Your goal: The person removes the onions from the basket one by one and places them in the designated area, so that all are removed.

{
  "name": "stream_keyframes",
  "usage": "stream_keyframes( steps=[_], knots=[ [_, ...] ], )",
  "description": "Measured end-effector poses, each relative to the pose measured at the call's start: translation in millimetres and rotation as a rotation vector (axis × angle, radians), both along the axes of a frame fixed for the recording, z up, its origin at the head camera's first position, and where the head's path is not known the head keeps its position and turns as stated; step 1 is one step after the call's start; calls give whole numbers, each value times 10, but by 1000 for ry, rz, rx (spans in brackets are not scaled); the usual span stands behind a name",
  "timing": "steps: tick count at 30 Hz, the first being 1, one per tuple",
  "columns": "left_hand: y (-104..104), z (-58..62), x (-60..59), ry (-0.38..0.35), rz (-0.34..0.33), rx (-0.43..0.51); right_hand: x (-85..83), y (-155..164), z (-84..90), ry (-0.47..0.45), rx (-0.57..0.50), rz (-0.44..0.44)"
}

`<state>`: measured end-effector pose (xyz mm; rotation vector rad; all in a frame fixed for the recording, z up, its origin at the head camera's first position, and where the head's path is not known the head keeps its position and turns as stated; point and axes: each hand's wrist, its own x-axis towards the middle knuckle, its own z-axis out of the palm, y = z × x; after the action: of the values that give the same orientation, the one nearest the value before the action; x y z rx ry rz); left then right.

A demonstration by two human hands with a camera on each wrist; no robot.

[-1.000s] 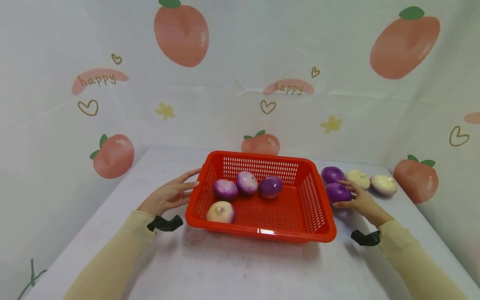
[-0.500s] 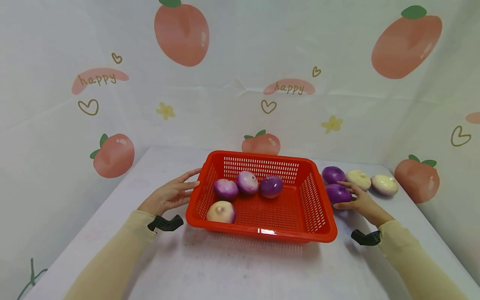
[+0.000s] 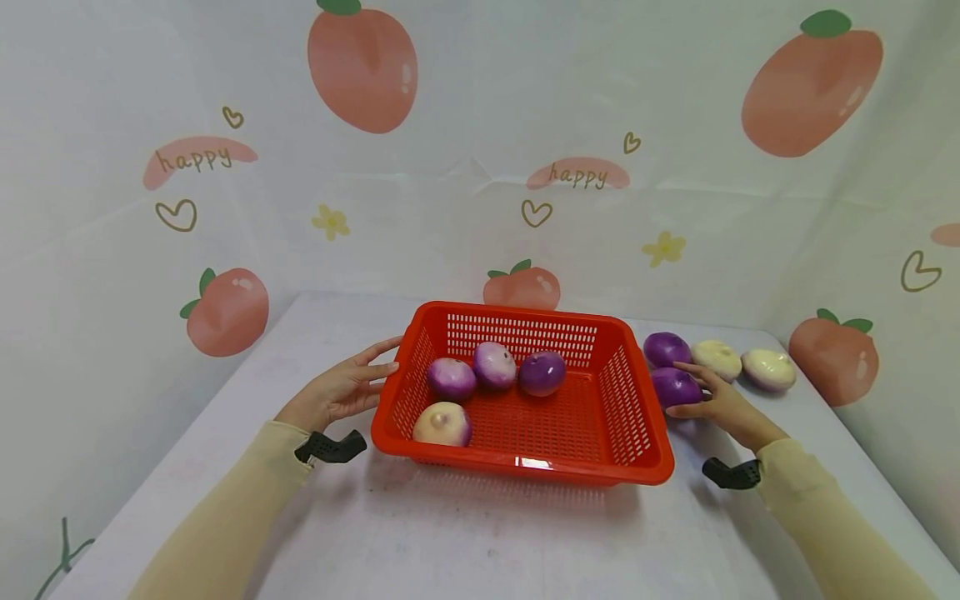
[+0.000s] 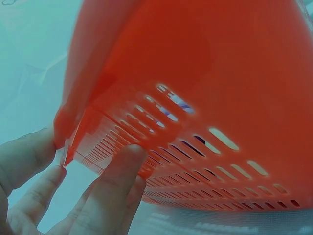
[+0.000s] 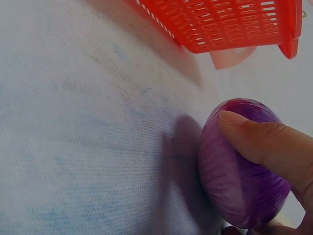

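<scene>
Table: the white table [image 3: 465, 542] carries everything, with a fruit-print cloth hung behind it.
Basket: the red basket [image 3: 525, 467] sits mid-table, its long axis running left to right, slotted walls flaring upward, open side up. Four onions lie inside: three purplish ones in a row toward the back, one pale one at the front left.
Left arm: a cream sleeve reaches in from the lower left with a black strap at the wrist.
Left hand: the left hand [image 3: 341, 390] lies against the basket's left wall, fingers [image 4: 115, 181] straight and spread, tips touching the slotted plastic just under the rim; nothing is clasped.
Right arm: it stretches from the lower right, likewise sleeved and strapped.
Right hand: the right hand [image 3: 716, 402] curls round the purple onion, thumb pressed across its top in the wrist view, fingers on the far side.
Purple onion: the purple onion [image 3: 673, 387] rests on the table just beside the basket's right wall, glossy, finely striped, a squat round shape; which way its stem end points I cannot tell.
Other onions: another purple onion [image 3: 665, 348] sits just behind it, then two pale onions [image 3: 716, 357] to the right.
</scene>
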<state>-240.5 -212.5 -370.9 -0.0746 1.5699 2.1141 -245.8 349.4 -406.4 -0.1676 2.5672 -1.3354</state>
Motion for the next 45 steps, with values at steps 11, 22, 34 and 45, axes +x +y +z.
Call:
stream_keyframes(
  steps=[11, 22, 34, 45],
  knots=[
    [27, 8, -13, -11, 18, -3, 4, 13, 5, -35, -41, 6],
    [36, 2, -21, -11, 17, -7, 27, 14, 44, -51, -17, 12],
    [29, -6, -25, -20, 13, 1, 62, 72, 95, -9, -21, 24],
    [-4, 1, -26, -27, 20, 6, -16, -20, 837, 76, -124, -25]
  ],
)
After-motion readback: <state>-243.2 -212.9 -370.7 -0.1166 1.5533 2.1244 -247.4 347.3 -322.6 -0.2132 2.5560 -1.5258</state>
